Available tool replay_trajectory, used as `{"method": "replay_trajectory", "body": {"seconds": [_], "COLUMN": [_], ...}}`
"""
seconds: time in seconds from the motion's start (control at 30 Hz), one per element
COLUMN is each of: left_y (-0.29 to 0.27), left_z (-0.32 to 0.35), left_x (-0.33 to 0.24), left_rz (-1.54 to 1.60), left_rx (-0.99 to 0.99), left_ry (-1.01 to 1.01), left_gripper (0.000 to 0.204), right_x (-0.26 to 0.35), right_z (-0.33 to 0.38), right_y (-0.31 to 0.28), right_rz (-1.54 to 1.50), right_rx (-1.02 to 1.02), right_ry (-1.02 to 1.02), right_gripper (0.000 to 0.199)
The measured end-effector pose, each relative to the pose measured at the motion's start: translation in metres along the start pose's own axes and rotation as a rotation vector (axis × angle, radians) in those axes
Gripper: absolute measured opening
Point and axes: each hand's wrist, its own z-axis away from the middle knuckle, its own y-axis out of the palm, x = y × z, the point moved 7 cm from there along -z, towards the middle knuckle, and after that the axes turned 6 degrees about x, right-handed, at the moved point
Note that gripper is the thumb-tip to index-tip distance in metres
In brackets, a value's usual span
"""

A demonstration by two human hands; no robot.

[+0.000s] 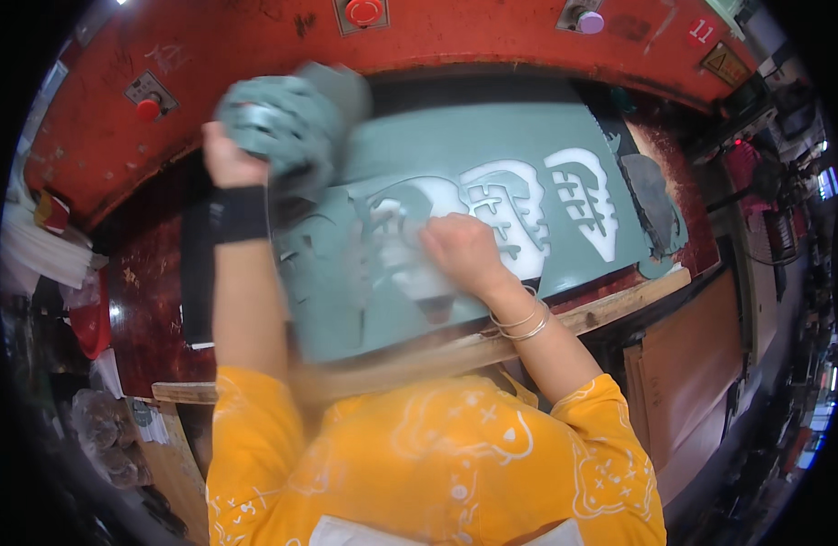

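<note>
The left hand (235, 159), a black band (241, 215) at its wrist, grasps a bundle (278, 127) of grey-green pieces from the side, fingers partly hidden. The bundle is held up over the left end of the sheet (501, 127), near the red panel (474, 36); its edges are blurred. The right hand (464, 253), with bangles (521, 325) at the wrist, is over the middle of the sheet, fingers curled inward; whether they clasp anything cannot be told through the blur. The sheet, also grey-green, lies on the table, with a white layer (607, 241) visible through its cut-outs. A wooden rail (610, 308) runs along the near edge.
</note>
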Motion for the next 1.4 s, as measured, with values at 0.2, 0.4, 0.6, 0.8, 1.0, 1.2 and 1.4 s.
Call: {"method": "replay_trajectory", "body": {"seconds": [0.2,0.4,0.6,0.8,1.0,1.2,1.4], "left_y": [0.015,0.065,0.017,0.012,0.019,0.009,-0.024], "left_z": [-0.037,0.105,0.235,0.235,0.238,0.187,0.098], "left_x": [-0.157,-0.08,0.032,0.038,0.048,0.044,0.013], "left_rz": [-0.524,-1.594,-1.517,-1.549,-1.577,-1.214,-0.115], "left_rx": [0.03,0.728,1.464,1.493,1.545,0.994,0.067], "left_ry": [0.415,0.706,0.194,0.327,0.353,-0.032,0.006], "left_gripper": [0.059,0.018,0.054,0.048,0.046,0.031,0.038], "right_x": [-0.001,-0.025,-0.019,-0.013,-0.02,-0.032,-0.063], "right_z": [0.002,0.004,0.002,0.002,0.008,0.015,0.013], "right_y": [-0.003,-0.006,-0.009,-0.011,-0.007,-0.003,0.005], "right_rz": [-0.048,-0.447,-0.373,-0.275,-0.168,-0.105,-0.227], "right_rx": [0.022,-0.054,-0.019,-0.045,-0.023,-0.006,0.0], "right_ry": [0.043,0.294,0.245,0.189,0.167,0.117,0.152], "right_gripper": [0.023,0.026,0.027,0.026,0.023,0.025,0.027]}}
